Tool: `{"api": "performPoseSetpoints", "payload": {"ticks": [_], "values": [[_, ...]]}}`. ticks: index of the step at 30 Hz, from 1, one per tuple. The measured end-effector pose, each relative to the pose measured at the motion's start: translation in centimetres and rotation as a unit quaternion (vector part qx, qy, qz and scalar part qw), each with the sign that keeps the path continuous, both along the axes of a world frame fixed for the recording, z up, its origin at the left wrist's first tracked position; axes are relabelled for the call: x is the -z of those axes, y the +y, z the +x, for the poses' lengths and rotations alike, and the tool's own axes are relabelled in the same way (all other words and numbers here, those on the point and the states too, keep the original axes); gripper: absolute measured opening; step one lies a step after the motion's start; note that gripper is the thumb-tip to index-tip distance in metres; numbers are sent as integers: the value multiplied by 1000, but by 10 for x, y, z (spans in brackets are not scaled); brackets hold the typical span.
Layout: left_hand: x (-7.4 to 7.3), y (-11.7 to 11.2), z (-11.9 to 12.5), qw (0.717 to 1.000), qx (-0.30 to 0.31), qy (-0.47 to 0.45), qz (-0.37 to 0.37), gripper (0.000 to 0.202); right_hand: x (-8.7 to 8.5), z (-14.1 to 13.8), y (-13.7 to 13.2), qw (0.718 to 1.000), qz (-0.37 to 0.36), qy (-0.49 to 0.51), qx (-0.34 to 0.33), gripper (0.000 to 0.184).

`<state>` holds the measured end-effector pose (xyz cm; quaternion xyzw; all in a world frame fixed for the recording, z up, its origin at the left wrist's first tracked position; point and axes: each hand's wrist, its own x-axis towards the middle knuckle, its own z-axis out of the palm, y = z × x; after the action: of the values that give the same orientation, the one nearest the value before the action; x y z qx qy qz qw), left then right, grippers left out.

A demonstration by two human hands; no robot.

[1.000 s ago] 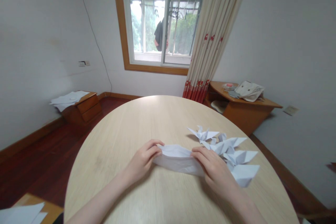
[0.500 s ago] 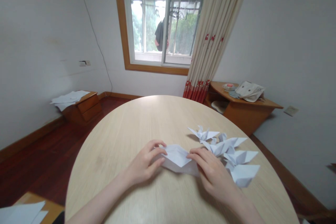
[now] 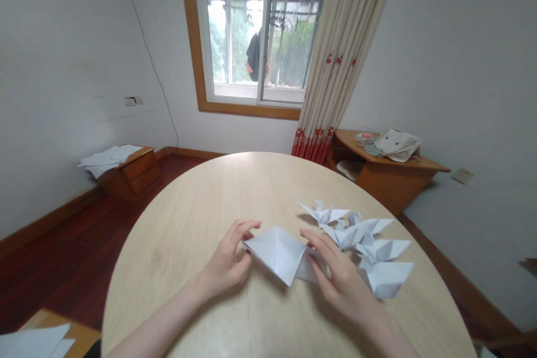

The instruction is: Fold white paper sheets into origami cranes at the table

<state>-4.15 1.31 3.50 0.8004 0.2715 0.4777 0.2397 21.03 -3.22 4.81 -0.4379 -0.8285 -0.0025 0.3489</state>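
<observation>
A partly folded sheet of white paper (image 3: 277, 254) lies between my hands on the round wooden table (image 3: 188, 218). Its front shows a diamond-like face with a crease down the middle, and a flap sticks out on the right. My left hand (image 3: 232, 254) pinches the paper's left corner, thumb below and fingers above. My right hand (image 3: 335, 268) grips the flap on the right between thumb and fingers. Just beyond the right hand stand several folded white paper cranes (image 3: 388, 277), grouped close together, with one crane (image 3: 324, 213) at the far end of the group.
Behind the table, a curtain (image 3: 335, 67) hangs beside a window. A corner desk (image 3: 394, 179) holding a cloth bag (image 3: 398, 145) stands at the right. A low drawer cabinet (image 3: 142, 170) with papers is at the left; more white sheets (image 3: 36, 341) lie at the lower left.
The paper's front layer has opened out into a larger diamond-like face reaching nearer to me. My left hand has shifted slightly left; my right hand's fingers have moved onto the right flap.
</observation>
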Motion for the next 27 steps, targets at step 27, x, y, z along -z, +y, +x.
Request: {"api": "performPoseSetpoints", "payload": {"ticks": [27], "values": [[5,0,7,990,16,8,-139,12,0,-20,0,965,-196,172,11,29]]}}
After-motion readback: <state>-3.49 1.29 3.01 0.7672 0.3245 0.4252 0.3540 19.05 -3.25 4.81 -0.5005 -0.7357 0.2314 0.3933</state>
